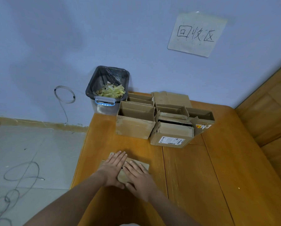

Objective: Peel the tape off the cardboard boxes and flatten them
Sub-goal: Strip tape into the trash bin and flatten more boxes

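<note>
A: Flattened cardboard piece [144,165] lies on the wooden surface [193,176], near its left edge, close to the person. Both hands on top of it.

B: Hands holding it, or pressing?

A: Pressing. Left hand [114,167] flat, fingers straight and together, palm down, covering the left part of the piece. Right hand [139,178] likewise flat, fingers spread a little, on the right part. The two hands lie side by side, touching or nearly so; thumbs meet near the front edge. Nothing gripped by either.

B: The rest of the boxes?

A: Cluster of open cardboard boxes [135,126] farther back on the surface, well apart from the hands. Left one upright, flaps up. Beside it on the right, a box with a shipping label [170,141] on its front face, crumpled cardboard stuffed in. More boxes behind, against the wall; their count is hard to tell.

B: Beyond that?

A: Bin [108,88] with a black liner just left of the boxes, at the surface's back corner; yellowish tape scraps inside. Handwritten paper sign [197,34] on the blue wall above. Thin looped cable [64,95] hanging on the wall left of the bin. Dark wire coils [20,173] on the grey floor at left.
</note>
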`<state>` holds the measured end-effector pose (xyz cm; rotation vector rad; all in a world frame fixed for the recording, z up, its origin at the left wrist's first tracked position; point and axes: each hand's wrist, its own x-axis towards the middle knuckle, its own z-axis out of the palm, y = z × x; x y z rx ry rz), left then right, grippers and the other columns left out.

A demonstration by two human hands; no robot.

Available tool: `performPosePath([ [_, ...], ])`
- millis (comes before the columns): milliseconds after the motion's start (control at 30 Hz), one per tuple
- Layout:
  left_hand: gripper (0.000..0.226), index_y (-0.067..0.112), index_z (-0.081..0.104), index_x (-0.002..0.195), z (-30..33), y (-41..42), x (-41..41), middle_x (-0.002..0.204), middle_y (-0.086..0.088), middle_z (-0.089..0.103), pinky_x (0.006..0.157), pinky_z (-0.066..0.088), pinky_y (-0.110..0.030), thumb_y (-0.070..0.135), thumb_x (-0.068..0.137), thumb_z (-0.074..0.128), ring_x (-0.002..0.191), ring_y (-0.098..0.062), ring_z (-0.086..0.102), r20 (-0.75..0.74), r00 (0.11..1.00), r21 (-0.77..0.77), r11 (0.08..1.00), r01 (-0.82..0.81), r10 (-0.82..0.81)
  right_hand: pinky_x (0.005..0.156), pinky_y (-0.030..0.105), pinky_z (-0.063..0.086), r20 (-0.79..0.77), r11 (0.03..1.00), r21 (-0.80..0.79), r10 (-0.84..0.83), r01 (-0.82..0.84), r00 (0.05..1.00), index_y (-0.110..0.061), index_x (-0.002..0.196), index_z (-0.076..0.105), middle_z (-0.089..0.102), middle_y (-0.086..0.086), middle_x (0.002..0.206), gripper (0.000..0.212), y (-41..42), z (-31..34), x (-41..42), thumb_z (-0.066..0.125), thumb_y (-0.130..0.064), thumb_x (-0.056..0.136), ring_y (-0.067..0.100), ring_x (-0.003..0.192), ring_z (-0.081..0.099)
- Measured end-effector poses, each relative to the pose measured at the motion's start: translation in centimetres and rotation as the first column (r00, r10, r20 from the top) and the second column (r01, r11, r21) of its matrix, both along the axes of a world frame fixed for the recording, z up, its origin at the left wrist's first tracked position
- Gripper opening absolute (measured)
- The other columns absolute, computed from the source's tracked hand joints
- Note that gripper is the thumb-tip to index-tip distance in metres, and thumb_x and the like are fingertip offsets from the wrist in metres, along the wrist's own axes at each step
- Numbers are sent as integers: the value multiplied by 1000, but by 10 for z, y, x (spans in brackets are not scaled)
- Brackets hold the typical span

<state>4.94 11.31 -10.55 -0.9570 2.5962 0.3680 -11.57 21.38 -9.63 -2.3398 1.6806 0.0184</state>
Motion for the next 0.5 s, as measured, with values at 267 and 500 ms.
performPosePath([
  [267, 128, 11, -26, 148, -4, -2, 2, 158, -5, -29, 113, -22, -37, 78, 73, 54, 143, -20, -30, -37, 999, 3, 1000, -6, 6, 108, 37, 21, -138, 997, -67, 18, -28, 990, -25, 145, 39, 39, -9, 150, 54, 27, -7, -32, 33, -48, 97, 11, 140, 32],
  [500, 129, 12, -24, 149, -7, -2, 3, 159, -4, -26, 114, -22, -37, 78, 72, 56, 144, -20, -28, -58, 998, 3, 1000, -12, 12, 108, 38, 24, -166, 994, -102, 14, -32, 986, -23, 144, 42, 39, -7, 150, 54, 46, -4, -56, 36, -42, 93, 12, 139, 34],
])
